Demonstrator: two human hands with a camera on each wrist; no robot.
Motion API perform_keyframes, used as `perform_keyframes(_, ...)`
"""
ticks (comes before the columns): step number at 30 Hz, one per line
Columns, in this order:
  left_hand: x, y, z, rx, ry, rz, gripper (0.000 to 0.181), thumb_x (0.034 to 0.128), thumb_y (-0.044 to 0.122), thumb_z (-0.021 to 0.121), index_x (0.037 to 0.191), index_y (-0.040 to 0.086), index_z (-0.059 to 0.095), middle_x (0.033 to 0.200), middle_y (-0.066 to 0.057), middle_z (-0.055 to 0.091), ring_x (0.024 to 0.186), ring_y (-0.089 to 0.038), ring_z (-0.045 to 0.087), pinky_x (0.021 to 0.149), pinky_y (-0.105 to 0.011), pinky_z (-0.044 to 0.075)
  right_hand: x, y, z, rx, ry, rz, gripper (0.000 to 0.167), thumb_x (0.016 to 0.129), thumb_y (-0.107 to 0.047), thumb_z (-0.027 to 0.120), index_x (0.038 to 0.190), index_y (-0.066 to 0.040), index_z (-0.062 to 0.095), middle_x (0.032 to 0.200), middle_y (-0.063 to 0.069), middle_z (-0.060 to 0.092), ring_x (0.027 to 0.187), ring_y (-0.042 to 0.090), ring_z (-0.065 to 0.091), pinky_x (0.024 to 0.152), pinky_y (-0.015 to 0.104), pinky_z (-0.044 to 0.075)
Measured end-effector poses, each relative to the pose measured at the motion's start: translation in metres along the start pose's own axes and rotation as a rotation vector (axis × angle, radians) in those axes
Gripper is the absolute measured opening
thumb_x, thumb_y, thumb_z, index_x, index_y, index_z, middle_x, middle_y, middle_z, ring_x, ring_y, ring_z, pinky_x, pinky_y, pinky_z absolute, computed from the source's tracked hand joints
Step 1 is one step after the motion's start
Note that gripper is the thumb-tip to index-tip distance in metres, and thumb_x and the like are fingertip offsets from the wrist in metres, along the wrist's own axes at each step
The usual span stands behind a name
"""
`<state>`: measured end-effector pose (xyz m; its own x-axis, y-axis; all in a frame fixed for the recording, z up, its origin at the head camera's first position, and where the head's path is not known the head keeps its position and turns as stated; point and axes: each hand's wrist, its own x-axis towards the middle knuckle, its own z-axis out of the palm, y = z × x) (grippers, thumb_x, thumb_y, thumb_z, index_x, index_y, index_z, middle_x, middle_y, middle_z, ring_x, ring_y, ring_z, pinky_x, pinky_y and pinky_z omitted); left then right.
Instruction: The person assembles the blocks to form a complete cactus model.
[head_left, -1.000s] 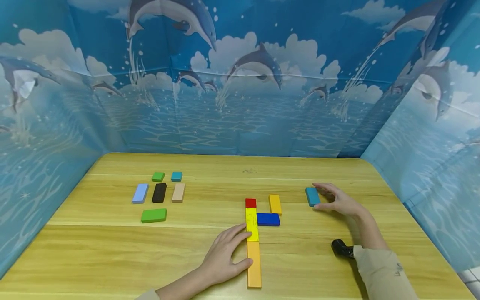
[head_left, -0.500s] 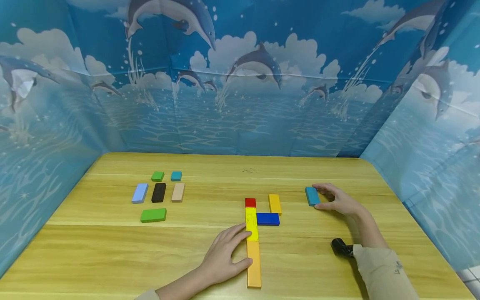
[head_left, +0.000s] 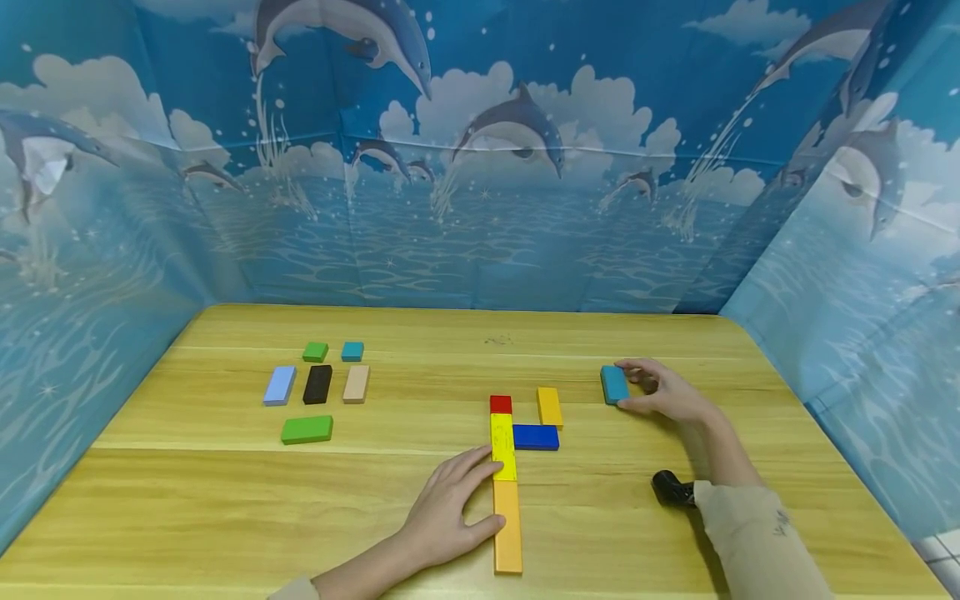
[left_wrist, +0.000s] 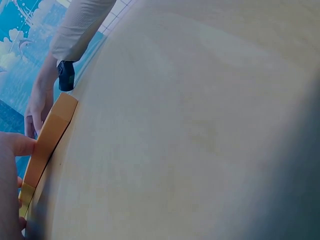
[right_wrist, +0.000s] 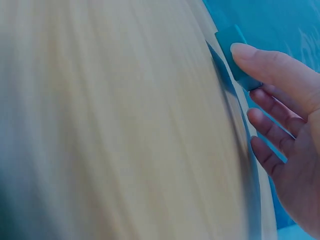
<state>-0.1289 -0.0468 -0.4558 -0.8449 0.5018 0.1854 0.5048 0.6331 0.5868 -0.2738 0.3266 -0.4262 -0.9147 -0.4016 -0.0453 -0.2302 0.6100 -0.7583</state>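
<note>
My right hand (head_left: 666, 393) pinches a teal rectangular block (head_left: 614, 385) by its ends, thumb at the near end. In the right wrist view the teal block (right_wrist: 236, 57) is held just above the table, its dark shadow below it. My left hand (head_left: 452, 515) rests with spread fingers along a column of blocks: fingertips touch the yellow block (head_left: 503, 435), and the thumb touches the long orange block (head_left: 508, 537). A small red block (head_left: 500, 405) tops this column. Against the yellow block's right side lies a dark blue block (head_left: 536, 437), with an amber block (head_left: 550, 407) standing off its far side.
At the left of the wooden table (head_left: 225, 508) lie several spaced blocks, among them a black block (head_left: 317, 384), a beige block (head_left: 356, 384), a light blue block (head_left: 280, 386) and a long green block (head_left: 307, 430). A dolphin-print curtain (head_left: 480, 233) encloses the back and sides.
My right hand has moved slightly left and away from me, with the teal block in its fingers. The left hand and the column of blocks have stayed put.
</note>
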Motion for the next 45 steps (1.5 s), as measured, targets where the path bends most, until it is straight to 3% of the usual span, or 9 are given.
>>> perform_keyframes(24, 0.001, 0.0, 0.0, 0.006, -0.001, 0.003, 0.057, 0.0832, 0.046, 0.057, 0.133, 0.02, 0.047, 0.145, 0.0, 0.033, 0.13, -0.023, 0.032, 0.103, -0.05, 0.027, 0.064, -0.036, 0.039, 0.044, -0.023, -0.028, 0.065, 0.083, -0.023, 0.068, 0.136, -0.001, 0.039, 0.132, 0.021, 0.038, 0.113, 0.036, 0.041, 0.094, 0.052, 0.035)
perform_keyframes(39, 0.001, 0.0, -0.001, 0.003, -0.01, -0.004, 0.057, 0.0839, 0.047, 0.056, 0.133, 0.02, 0.047, 0.145, 0.0, 0.033, 0.13, -0.024, 0.032, 0.103, -0.051, 0.027, 0.075, -0.047, 0.052, 0.02, -0.091, -0.065, 0.063, 0.085, -0.02, 0.065, 0.137, 0.001, 0.036, 0.132, 0.024, 0.037, 0.115, 0.038, 0.038, 0.095, 0.053, 0.034)
perform_keyframes(45, 0.0, 0.0, 0.0, 0.011, 0.0, -0.001, 0.057, 0.0827, 0.045, 0.058, 0.133, 0.02, 0.047, 0.145, 0.0, 0.033, 0.13, -0.023, 0.032, 0.103, -0.05, 0.027, 0.074, -0.046, 0.051, 0.037, -0.109, -0.047, 0.055, 0.093, -0.023, 0.054, 0.139, 0.0, 0.033, 0.135, 0.023, 0.036, 0.117, 0.037, 0.036, 0.096, 0.052, 0.032)
